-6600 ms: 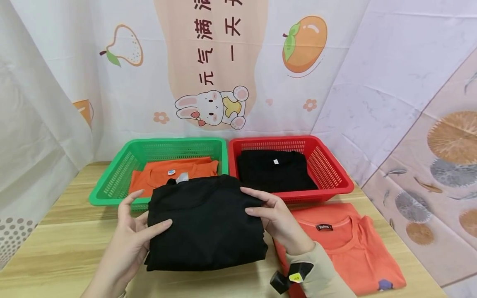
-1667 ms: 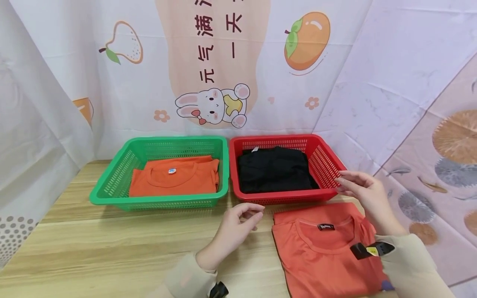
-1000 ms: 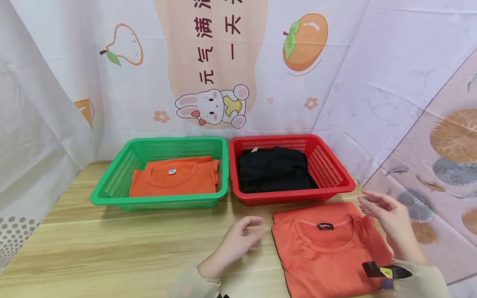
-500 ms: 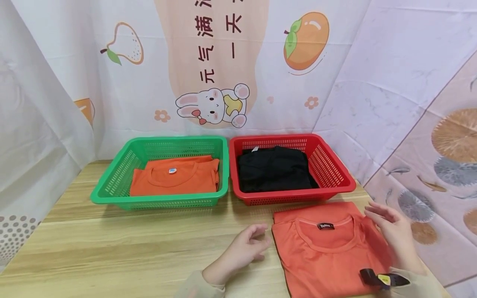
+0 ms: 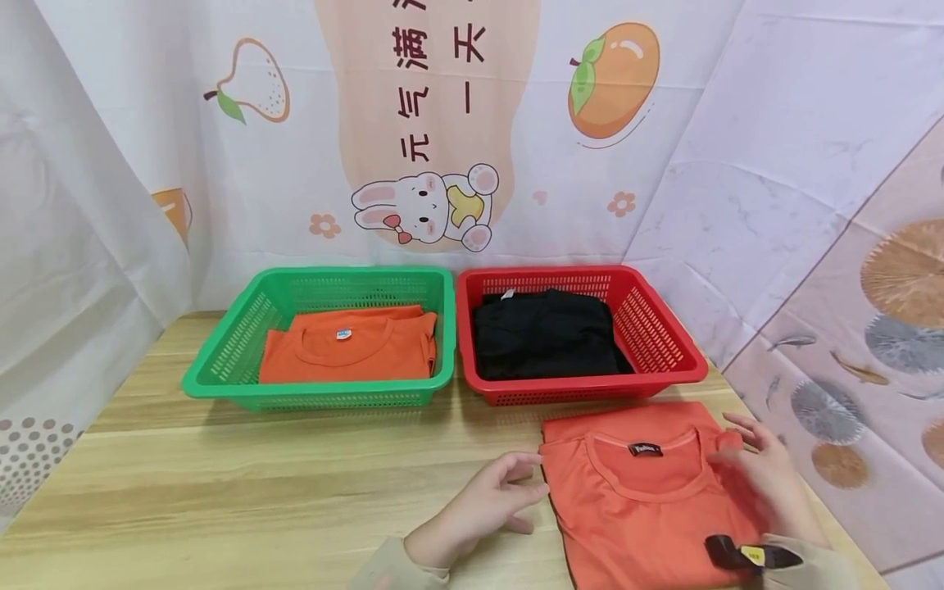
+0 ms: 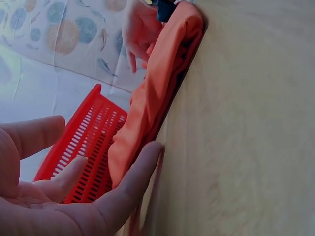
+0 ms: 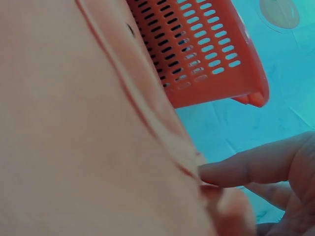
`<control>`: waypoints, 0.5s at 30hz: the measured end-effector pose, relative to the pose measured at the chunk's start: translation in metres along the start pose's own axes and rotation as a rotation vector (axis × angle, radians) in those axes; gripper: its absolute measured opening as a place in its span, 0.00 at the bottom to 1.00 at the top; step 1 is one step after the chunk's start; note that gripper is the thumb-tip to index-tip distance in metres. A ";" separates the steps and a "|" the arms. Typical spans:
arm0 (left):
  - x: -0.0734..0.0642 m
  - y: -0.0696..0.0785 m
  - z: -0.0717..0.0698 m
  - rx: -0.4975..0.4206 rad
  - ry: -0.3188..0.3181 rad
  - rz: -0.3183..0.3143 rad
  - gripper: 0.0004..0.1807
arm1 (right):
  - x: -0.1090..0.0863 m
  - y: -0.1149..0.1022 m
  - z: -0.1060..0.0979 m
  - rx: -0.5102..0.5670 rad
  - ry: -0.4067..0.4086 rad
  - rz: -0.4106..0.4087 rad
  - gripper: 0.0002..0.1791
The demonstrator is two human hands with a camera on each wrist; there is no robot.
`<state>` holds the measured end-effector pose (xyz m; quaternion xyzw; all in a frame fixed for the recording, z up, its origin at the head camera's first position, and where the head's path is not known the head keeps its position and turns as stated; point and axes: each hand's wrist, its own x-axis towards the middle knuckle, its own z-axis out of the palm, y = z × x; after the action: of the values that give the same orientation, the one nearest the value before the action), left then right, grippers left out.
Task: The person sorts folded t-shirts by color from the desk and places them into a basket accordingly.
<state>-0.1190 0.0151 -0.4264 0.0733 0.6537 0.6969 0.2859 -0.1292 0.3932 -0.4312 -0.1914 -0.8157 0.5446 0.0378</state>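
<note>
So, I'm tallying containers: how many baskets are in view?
2: the green basket, toward the back left, and the red basket beside it on the right, behind the folded coral shirt.

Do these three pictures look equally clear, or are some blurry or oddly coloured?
Head view: evenly lit, mostly sharp, the right hand slightly smeared; left wrist view: the table hazy and soft; right wrist view: a strong cyan cast on the backdrop, the orange shirt washed out to pale peach.

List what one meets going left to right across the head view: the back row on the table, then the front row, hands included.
Back: green basket → red basket. Front: left hand → coral shirt → right hand.
</note>
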 end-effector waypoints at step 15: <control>0.000 -0.006 0.005 -0.095 -0.063 -0.062 0.26 | -0.003 0.001 0.015 0.280 -0.156 0.046 0.30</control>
<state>-0.1149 0.0195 -0.4312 0.0612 0.6125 0.7152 0.3310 -0.1304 0.3790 -0.4376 -0.1598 -0.7279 0.6668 -0.0118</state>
